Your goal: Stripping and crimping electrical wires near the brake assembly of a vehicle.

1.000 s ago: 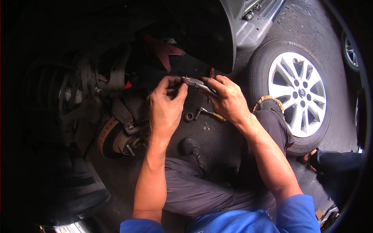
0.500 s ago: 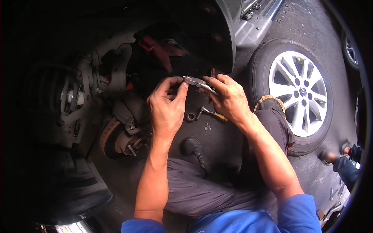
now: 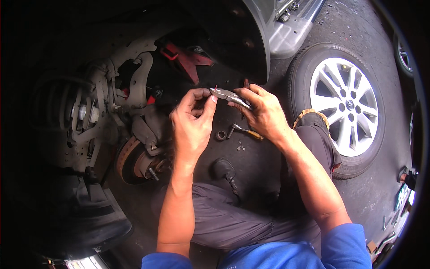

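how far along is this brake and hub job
Done: the wheel is off and lies flat; the brake disc and hub are bare. In hand: right hand holds pliers, left hand at their tip. Left: a ring and small tool lie loose on the ground.

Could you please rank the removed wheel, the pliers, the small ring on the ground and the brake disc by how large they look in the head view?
1. Removed wheel, clearly largest.
2. Brake disc, partly hidden, so its full extent is unsure.
3. Pliers, held in the right hand, nearer the camera.
4. Small ring, smallest.
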Demonstrator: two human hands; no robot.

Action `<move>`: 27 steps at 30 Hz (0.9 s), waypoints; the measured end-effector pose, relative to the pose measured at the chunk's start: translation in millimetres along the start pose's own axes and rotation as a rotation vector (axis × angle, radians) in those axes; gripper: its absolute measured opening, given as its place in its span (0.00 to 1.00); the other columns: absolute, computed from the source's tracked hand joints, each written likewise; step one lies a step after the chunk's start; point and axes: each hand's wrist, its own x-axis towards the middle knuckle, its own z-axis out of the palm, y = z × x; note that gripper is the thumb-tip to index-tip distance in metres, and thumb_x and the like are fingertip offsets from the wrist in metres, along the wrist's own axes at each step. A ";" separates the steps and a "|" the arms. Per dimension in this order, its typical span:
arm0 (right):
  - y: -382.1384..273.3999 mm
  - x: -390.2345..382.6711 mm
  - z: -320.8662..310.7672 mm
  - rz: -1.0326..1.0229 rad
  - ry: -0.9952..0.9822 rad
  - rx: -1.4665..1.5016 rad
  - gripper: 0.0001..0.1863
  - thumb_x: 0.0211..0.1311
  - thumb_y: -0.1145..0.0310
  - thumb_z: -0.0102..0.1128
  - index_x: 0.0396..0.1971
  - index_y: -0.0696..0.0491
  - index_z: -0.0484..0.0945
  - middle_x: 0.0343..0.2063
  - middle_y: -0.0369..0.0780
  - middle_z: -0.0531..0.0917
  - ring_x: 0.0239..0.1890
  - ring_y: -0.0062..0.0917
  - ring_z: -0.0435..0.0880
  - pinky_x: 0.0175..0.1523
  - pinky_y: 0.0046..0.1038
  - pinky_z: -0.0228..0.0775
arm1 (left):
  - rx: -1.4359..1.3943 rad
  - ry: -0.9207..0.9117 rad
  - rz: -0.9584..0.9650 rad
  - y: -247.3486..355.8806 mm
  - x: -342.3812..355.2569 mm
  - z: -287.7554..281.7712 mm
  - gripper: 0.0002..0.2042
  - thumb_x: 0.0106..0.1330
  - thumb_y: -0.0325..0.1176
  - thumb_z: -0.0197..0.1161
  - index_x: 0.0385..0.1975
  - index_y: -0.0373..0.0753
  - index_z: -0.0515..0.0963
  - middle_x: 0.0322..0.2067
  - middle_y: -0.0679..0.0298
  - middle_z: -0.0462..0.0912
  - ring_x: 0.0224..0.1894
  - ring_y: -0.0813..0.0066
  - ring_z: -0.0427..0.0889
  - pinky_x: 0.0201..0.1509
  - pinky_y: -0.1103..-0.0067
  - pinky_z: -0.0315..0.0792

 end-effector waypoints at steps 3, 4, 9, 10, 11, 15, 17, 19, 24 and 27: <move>-0.4 0.2 0.9 0.044 -0.028 -0.003 0.17 0.64 0.59 0.74 0.46 0.53 0.84 0.31 0.44 0.78 0.35 0.42 0.83 0.42 0.40 0.77 | 0.107 0.045 0.095 1.4 -2.5 2.4 0.09 0.73 0.24 0.68 0.47 0.27 0.81 0.41 0.59 0.88 0.40 0.82 0.86 0.44 0.82 0.81; 0.3 -0.4 0.7 0.053 -0.031 -0.007 0.17 0.63 0.59 0.74 0.46 0.53 0.84 0.30 0.44 0.78 0.35 0.42 0.83 0.42 0.40 0.77 | 0.146 0.061 0.140 0.5 -2.9 4.3 0.09 0.73 0.24 0.68 0.48 0.27 0.81 0.42 0.59 0.88 0.40 0.82 0.85 0.45 0.83 0.80; 1.3 0.0 -1.1 -0.005 0.016 -0.020 0.17 0.61 0.64 0.77 0.46 0.56 0.85 0.31 0.45 0.79 0.34 0.43 0.83 0.40 0.40 0.77 | 0.144 0.064 0.157 -3.5 -2.3 5.9 0.09 0.73 0.24 0.68 0.48 0.26 0.81 0.42 0.58 0.88 0.42 0.80 0.86 0.46 0.83 0.81; 0.9 0.0 -1.8 -0.001 0.013 -0.033 0.18 0.61 0.64 0.77 0.47 0.56 0.85 0.32 0.45 0.79 0.34 0.43 0.83 0.41 0.40 0.77 | 0.066 0.063 0.125 -4.8 -1.8 6.2 0.10 0.72 0.24 0.69 0.48 0.26 0.81 0.42 0.58 0.88 0.42 0.80 0.86 0.46 0.83 0.81; 0.4 0.1 -2.5 0.003 0.010 -0.046 0.18 0.60 0.64 0.77 0.48 0.56 0.85 0.32 0.45 0.79 0.35 0.42 0.83 0.41 0.40 0.77 | 0.067 0.062 0.125 -5.4 -2.0 6.1 0.10 0.72 0.24 0.69 0.48 0.26 0.81 0.42 0.58 0.88 0.42 0.80 0.86 0.46 0.83 0.81; -1.6 0.5 -4.1 -0.007 0.013 -0.036 0.20 0.59 0.65 0.78 0.49 0.55 0.85 0.33 0.44 0.79 0.36 0.41 0.82 0.42 0.40 0.77 | -0.091 0.009 -0.005 1.9 -1.4 2.7 0.10 0.73 0.26 0.68 0.48 0.27 0.82 0.41 0.58 0.88 0.41 0.77 0.87 0.48 0.80 0.83; 0.7 -0.2 -5.0 -0.021 0.002 -0.049 0.20 0.59 0.64 0.76 0.51 0.52 0.85 0.33 0.43 0.78 0.40 0.39 0.82 0.47 0.39 0.77 | -0.161 -0.034 -0.065 4.4 0.2 -0.9 0.10 0.73 0.27 0.68 0.48 0.28 0.82 0.40 0.59 0.88 0.40 0.77 0.88 0.48 0.79 0.84; -0.1 0.0 -7.2 -0.015 -0.016 -0.033 0.20 0.59 0.64 0.76 0.51 0.52 0.85 0.33 0.43 0.78 0.39 0.40 0.82 0.46 0.40 0.77 | -0.281 -0.074 -0.095 4.6 2.6 -5.3 0.09 0.73 0.27 0.69 0.44 0.25 0.82 0.36 0.61 0.89 0.35 0.82 0.86 0.41 0.82 0.82; -2.5 1.9 -5.0 -0.004 -0.024 0.064 0.20 0.58 0.67 0.78 0.49 0.56 0.85 0.32 0.45 0.80 0.34 0.42 0.83 0.40 0.39 0.77 | -0.184 -0.034 -0.076 1.6 0.0 -5.3 0.08 0.71 0.25 0.70 0.45 0.30 0.83 0.40 0.61 0.88 0.38 0.80 0.86 0.44 0.80 0.83; -1.5 1.6 -4.9 0.026 -0.025 0.049 0.19 0.60 0.66 0.78 0.49 0.57 0.85 0.32 0.46 0.81 0.32 0.42 0.83 0.39 0.39 0.77 | 0.013 0.069 0.089 4.3 -2.8 7.8 0.07 0.70 0.23 0.71 0.44 0.30 0.83 0.41 0.60 0.88 0.39 0.81 0.86 0.41 0.82 0.82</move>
